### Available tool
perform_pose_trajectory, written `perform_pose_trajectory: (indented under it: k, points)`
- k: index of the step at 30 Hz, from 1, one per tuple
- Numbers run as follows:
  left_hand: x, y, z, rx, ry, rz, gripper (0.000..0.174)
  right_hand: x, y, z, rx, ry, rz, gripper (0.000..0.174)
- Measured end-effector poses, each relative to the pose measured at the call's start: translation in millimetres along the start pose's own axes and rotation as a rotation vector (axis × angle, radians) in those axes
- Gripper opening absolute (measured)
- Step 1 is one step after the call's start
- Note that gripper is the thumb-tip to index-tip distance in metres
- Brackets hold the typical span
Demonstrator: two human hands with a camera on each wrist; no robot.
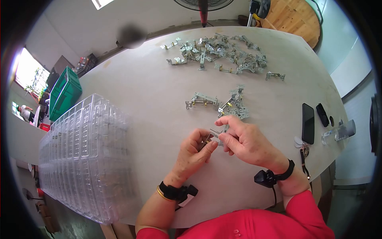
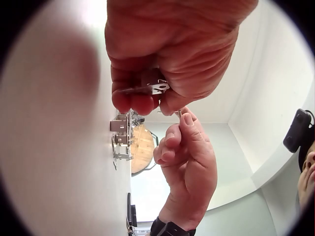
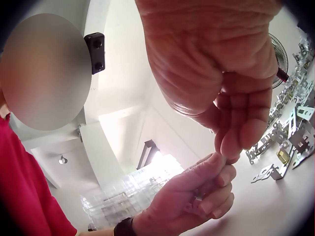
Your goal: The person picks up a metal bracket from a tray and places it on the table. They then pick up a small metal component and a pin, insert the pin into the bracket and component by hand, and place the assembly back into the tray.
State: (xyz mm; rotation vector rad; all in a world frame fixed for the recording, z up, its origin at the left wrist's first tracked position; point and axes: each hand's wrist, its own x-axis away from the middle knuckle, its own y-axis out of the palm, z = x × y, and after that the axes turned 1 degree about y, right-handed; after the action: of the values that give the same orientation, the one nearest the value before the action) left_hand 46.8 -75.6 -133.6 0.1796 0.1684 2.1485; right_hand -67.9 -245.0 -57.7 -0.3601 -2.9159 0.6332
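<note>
In the head view both hands meet over the table, just in front of a small pile of metal brackets [image 1: 234,105]. My left hand [image 1: 195,149] holds a flat metal bracket [image 2: 160,88] between curled fingers and thumb; its end pokes out in the left wrist view. Close beside it, my right hand [image 1: 248,141] pinches a thin metal part [image 1: 216,132] between thumb and fingers. That part is mostly covered by the fingertips, and I cannot tell its kind. The two hands' fingertips overlap in the right wrist view.
A larger heap of metal brackets [image 1: 223,49] lies at the far side. Stacked clear plastic trays [image 1: 95,159] stand on the left, a green crate [image 1: 65,93] behind them. On the right are a phone [image 1: 308,123], pliers [image 1: 305,159] and a clear bottle [image 1: 338,131].
</note>
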Motion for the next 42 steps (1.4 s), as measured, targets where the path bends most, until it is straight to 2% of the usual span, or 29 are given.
perform_pose_trajectory:
  k: [6, 8, 16, 19, 21, 28, 30, 31, 33, 35, 37, 39, 42]
  points:
    - [0, 3, -3, -0.055, 0.026, 0.016, 0.022, -1, -5, -2, -0.066, 0.097, -0.132, 0.020]
    - [-1, 2, -7, -0.100, 0.095, 0.006, 0.023, -1, -5, 1, -0.108, 0.105, -0.139, 0.019]
    - [3, 7, -5, -0.239, 0.136, 0.020, 0.017, -2, -5, 6, -0.266, 0.188, -0.159, 0.019]
    - [4, 8, -4, -0.293, 0.152, 0.014, 0.016, -1, -5, 10, -0.233, 0.167, -0.121, 0.019]
    - [4, 9, -2, -0.327, 0.158, 0.010, 0.016, -1, -7, 11, -0.031, 0.026, -0.091, 0.020]
    - [4, 12, -4, -0.366, 0.191, -0.062, 0.014, -1, -4, 13, -0.032, 0.043, -0.076, 0.020]
    - [5, 11, -7, -0.383, 0.228, -0.096, 0.014, -3, -2, 15, -0.113, 0.006, -0.001, 0.021]
    - [6, 12, -6, -0.328, 0.189, -0.110, 0.014, -3, -3, 14, -0.114, 0.007, -0.001, 0.021]
    - [7, 11, 0, -0.273, 0.150, -0.123, 0.015, -4, -5, 12, -0.171, 0.047, 0.120, 0.019]
    - [7, 9, 10, 0.118, -0.090, -0.012, 0.017, -1, -9, -2, -0.273, 0.112, 0.113, 0.017]
    - [3, 3, 5, 0.100, -0.053, 0.017, 0.018, -1, -10, -4, -0.375, 0.176, 0.108, 0.015]
    - [2, -1, 4, 0.299, -0.070, 0.084, 0.018, -1, -8, 3, -0.306, 0.078, 0.069, 0.013]
    - [1, -3, 5, 0.352, -0.070, 0.098, 0.018, -1, -7, 8, -0.268, 0.048, 0.021, 0.011]
